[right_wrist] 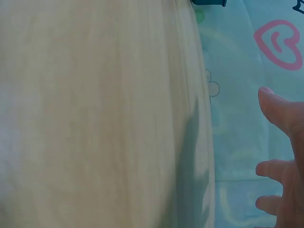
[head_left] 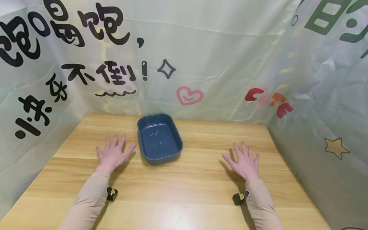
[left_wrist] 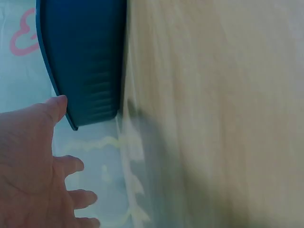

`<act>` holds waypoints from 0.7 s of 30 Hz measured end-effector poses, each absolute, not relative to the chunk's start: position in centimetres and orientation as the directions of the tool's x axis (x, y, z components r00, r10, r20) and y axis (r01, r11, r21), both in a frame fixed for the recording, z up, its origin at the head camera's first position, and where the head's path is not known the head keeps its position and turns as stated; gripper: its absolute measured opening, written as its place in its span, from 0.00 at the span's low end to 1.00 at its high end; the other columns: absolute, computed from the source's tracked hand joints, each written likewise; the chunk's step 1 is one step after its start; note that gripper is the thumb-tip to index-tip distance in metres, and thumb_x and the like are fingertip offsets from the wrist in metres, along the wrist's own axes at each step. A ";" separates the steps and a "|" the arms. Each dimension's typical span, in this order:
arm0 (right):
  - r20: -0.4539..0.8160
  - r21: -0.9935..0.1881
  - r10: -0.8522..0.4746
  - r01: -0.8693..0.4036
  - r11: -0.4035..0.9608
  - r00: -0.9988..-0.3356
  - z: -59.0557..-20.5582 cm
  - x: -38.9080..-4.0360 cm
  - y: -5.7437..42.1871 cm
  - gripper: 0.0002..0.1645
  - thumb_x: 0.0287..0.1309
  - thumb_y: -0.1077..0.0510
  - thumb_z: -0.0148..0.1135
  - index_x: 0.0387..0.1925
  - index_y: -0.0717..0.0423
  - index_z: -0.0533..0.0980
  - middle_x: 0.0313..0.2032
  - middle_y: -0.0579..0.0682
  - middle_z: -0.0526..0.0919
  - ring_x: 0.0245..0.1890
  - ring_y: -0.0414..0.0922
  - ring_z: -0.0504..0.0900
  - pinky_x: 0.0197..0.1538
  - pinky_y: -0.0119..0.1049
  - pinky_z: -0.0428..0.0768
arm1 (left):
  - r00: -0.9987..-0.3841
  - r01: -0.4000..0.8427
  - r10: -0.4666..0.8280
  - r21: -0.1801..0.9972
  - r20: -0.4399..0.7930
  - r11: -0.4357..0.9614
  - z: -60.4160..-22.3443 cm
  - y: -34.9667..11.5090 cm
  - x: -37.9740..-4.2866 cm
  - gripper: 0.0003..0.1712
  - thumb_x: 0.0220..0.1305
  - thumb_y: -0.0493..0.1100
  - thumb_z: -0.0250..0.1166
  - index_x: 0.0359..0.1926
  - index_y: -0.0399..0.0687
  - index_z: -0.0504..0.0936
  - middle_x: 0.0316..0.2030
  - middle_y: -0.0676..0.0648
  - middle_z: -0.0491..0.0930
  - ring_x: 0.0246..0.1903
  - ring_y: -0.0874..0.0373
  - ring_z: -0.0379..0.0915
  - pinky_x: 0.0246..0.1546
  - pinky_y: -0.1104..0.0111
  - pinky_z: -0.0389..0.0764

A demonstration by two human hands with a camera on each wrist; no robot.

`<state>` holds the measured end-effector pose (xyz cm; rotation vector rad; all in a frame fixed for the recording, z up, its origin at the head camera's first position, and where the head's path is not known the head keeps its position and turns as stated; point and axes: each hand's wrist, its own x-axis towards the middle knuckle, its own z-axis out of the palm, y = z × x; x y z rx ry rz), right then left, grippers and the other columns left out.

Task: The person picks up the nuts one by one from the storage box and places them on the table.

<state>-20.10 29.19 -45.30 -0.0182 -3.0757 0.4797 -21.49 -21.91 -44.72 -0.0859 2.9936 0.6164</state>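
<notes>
1. The left hand (head_left: 112,156) is hovering with fingers fanned wide, holding nothing; its thumb is pointing at the tray's near side, just beside it.
2. The right hand (head_left: 245,163) is also hovering, spread wide and holding nothing, well apart from the tray.
3. The blue tray (head_left: 164,159) is sitting between the hands, closer to the left; a careless sideways swing of that thumb could be knocking its rim.
4. Tiny shiny bits (head_left: 154,134) are lying loose on its floor; a bump or tilt would likely be scattering them, and their smallness could be defeating fingertips.
5. The table's (head_left: 201,179) far edge is running close behind the tray, beside the curtain (head_left: 224,70); pushing forward risks overhang.
6. Bare wood is stretching rightward and frontward, offering safer room.
</notes>
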 end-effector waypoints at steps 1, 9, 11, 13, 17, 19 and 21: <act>0.025 -0.305 0.016 0.008 0.952 -1.000 -45.3 -20.1 29.2 0.57 0.63 0.20 0.42 0.80 0.50 0.48 0.79 0.66 0.40 0.77 0.73 0.36 0.70 0.82 0.32 | -0.994 -0.072 -0.034 0.399 -0.102 0.914 -44.6 -21.8 -21.5 0.55 0.66 0.80 0.36 0.81 0.51 0.41 0.79 0.32 0.32 0.75 0.25 0.23 0.65 0.22 0.23; 0.024 -0.319 0.013 0.004 0.948 -1.000 -45.2 -19.9 29.1 0.57 0.63 0.20 0.43 0.79 0.52 0.49 0.79 0.67 0.41 0.77 0.73 0.37 0.70 0.81 0.33 | -0.990 -0.045 0.024 0.472 -0.140 0.880 -43.5 -20.6 -21.9 0.56 0.68 0.79 0.32 0.80 0.41 0.40 0.76 0.25 0.43 0.74 0.23 0.38 0.70 0.26 0.46; 0.024 -0.328 0.013 0.004 0.945 -1.000 -45.1 -19.8 29.1 0.57 0.63 0.21 0.43 0.79 0.53 0.49 0.79 0.68 0.41 0.77 0.73 0.37 0.70 0.81 0.33 | -0.988 -0.036 0.043 0.499 -0.146 0.866 -43.1 -20.3 -21.9 0.59 0.69 0.78 0.32 0.78 0.34 0.41 0.74 0.23 0.47 0.73 0.23 0.45 0.72 0.30 0.52; 0.021 -0.335 0.011 0.004 0.942 -1.000 -45.1 -19.8 29.0 0.57 0.63 0.21 0.43 0.79 0.53 0.49 0.78 0.68 0.42 0.76 0.74 0.38 0.70 0.82 0.34 | -0.986 -0.036 0.055 0.525 -0.156 0.850 -42.6 -20.0 -22.0 0.60 0.69 0.78 0.33 0.77 0.28 0.43 0.73 0.22 0.52 0.72 0.24 0.50 0.72 0.33 0.57; 0.010 -0.344 0.008 0.004 0.939 -1.000 -45.1 -19.7 29.0 0.57 0.64 0.21 0.43 0.79 0.55 0.49 0.78 0.69 0.42 0.76 0.75 0.39 0.70 0.81 0.35 | -0.982 -0.051 0.062 0.564 -0.179 0.824 -41.9 -19.4 -22.2 0.60 0.70 0.76 0.38 0.73 0.21 0.51 0.69 0.22 0.60 0.69 0.26 0.58 0.71 0.36 0.63; 0.006 -0.346 0.004 0.001 0.938 -1.000 -45.1 -19.7 28.9 0.57 0.64 0.21 0.42 0.79 0.55 0.49 0.78 0.69 0.42 0.76 0.75 0.40 0.71 0.81 0.35 | -0.981 -0.047 0.070 0.578 -0.178 0.815 -41.6 -19.1 -22.3 0.57 0.71 0.74 0.42 0.71 0.21 0.56 0.67 0.22 0.65 0.66 0.27 0.64 0.69 0.37 0.67; 0.003 -0.349 -0.001 -0.002 0.937 -1.000 -45.1 -19.6 28.8 0.57 0.64 0.21 0.42 0.79 0.55 0.50 0.78 0.69 0.42 0.76 0.75 0.40 0.71 0.81 0.36 | -0.981 -0.042 0.081 0.599 -0.178 0.800 -41.3 -18.8 -22.4 0.54 0.71 0.70 0.47 0.69 0.21 0.60 0.61 0.23 0.73 0.60 0.31 0.74 0.66 0.39 0.73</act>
